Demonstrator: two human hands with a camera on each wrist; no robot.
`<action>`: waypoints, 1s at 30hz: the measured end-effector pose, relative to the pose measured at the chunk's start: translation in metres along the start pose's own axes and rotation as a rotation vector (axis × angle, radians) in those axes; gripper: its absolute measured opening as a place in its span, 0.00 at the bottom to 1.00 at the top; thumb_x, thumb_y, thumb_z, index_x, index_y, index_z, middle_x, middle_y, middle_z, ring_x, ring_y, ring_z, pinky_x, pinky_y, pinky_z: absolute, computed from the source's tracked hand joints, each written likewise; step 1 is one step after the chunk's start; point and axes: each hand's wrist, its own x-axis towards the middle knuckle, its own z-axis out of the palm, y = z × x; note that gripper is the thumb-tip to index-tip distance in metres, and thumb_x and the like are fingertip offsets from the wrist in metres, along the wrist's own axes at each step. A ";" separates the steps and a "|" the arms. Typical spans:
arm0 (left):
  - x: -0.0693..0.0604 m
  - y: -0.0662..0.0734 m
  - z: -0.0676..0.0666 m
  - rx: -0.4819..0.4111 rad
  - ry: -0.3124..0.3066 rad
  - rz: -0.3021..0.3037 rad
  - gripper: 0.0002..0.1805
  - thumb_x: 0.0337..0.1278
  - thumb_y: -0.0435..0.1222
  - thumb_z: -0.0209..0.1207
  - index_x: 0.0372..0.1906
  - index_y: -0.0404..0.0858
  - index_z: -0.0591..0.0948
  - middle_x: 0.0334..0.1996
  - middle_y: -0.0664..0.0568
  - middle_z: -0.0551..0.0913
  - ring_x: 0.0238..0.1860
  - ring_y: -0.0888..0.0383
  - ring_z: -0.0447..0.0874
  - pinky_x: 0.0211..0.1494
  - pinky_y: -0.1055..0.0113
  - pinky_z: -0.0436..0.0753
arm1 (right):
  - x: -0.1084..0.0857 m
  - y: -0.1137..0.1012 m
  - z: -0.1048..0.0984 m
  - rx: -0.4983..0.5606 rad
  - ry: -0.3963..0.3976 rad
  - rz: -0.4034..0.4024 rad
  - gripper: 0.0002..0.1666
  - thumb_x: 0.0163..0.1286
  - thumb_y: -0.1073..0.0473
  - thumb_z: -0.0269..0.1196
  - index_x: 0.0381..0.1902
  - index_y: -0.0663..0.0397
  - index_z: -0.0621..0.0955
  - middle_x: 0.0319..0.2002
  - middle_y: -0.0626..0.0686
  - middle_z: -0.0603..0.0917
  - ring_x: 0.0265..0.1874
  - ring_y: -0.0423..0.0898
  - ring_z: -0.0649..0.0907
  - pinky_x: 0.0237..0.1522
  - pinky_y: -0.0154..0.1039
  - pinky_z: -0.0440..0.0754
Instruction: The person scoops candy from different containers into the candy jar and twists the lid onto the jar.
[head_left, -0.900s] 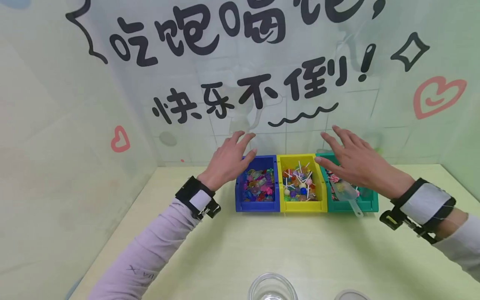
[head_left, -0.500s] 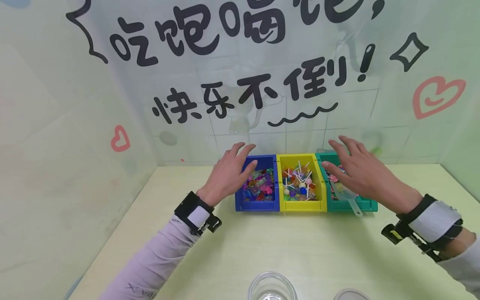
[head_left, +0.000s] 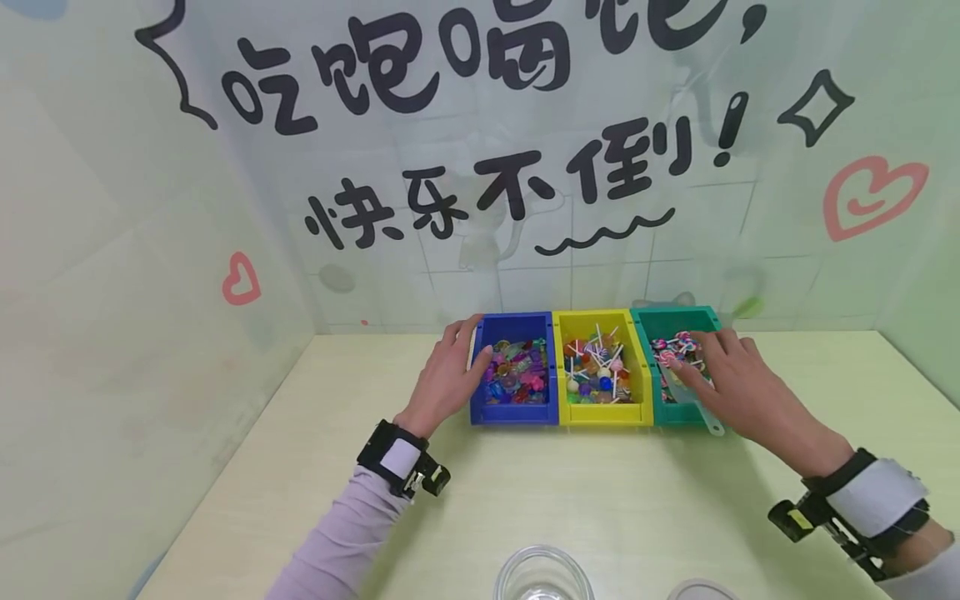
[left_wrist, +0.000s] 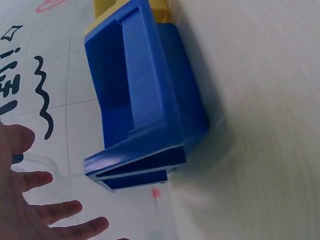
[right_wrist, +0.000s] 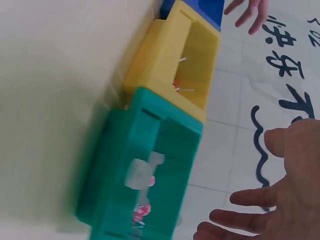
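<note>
My left hand point(head_left: 446, 375) is at the left wall of the blue bin point(head_left: 517, 414), its thumb over the rim. In the left wrist view its fingers are spread beside the bin, so contact is unclear. Colourful translucent trinkets point(head_left: 517, 371) lie inside. Over the right side of the green bin point(head_left: 675, 318) reaches my right hand point(head_left: 750, 400), fingers extended, nothing visibly held. That bin contains pink and white swirl candies point(head_left: 660, 346) and a clear scoop point(head_left: 712, 419), whose handle hangs over the front edge. My hand partly hides both.
Between these bins stands a yellow bin point(head_left: 609, 414) of small lollipops point(head_left: 600, 367). A glass jar point(head_left: 543, 575) and a pale round lid point(head_left: 701, 592) sit at the table's near edge. Behind the bins rises a lettered wall sheet point(head_left: 420, 292).
Both hands have come down toward the bins. The left has moved from above the blue bin to its left wall, while the right has lowered over the green bin's right side.
</note>
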 end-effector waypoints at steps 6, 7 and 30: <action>0.001 -0.018 0.020 -0.076 0.000 -0.099 0.34 0.70 0.50 0.46 0.75 0.44 0.55 0.71 0.40 0.61 0.64 0.37 0.69 0.61 0.42 0.73 | -0.010 0.012 0.020 0.055 -0.015 0.100 0.34 0.75 0.44 0.48 0.54 0.76 0.67 0.42 0.69 0.71 0.37 0.58 0.72 0.32 0.47 0.77; 0.001 -0.021 0.023 -0.090 0.000 -0.114 0.34 0.70 0.50 0.46 0.75 0.44 0.54 0.71 0.39 0.60 0.65 0.37 0.68 0.63 0.42 0.72 | -0.012 0.014 0.022 0.061 -0.019 0.115 0.34 0.75 0.44 0.49 0.52 0.77 0.67 0.40 0.68 0.71 0.34 0.56 0.73 0.28 0.45 0.76; 0.014 -0.027 0.049 -0.412 -0.131 -0.227 0.35 0.68 0.37 0.48 0.76 0.41 0.50 0.71 0.39 0.63 0.70 0.41 0.64 0.71 0.45 0.64 | -0.011 0.025 0.027 -0.001 -0.042 0.170 0.22 0.66 0.56 0.61 0.15 0.56 0.67 0.14 0.48 0.61 0.13 0.44 0.67 0.14 0.35 0.60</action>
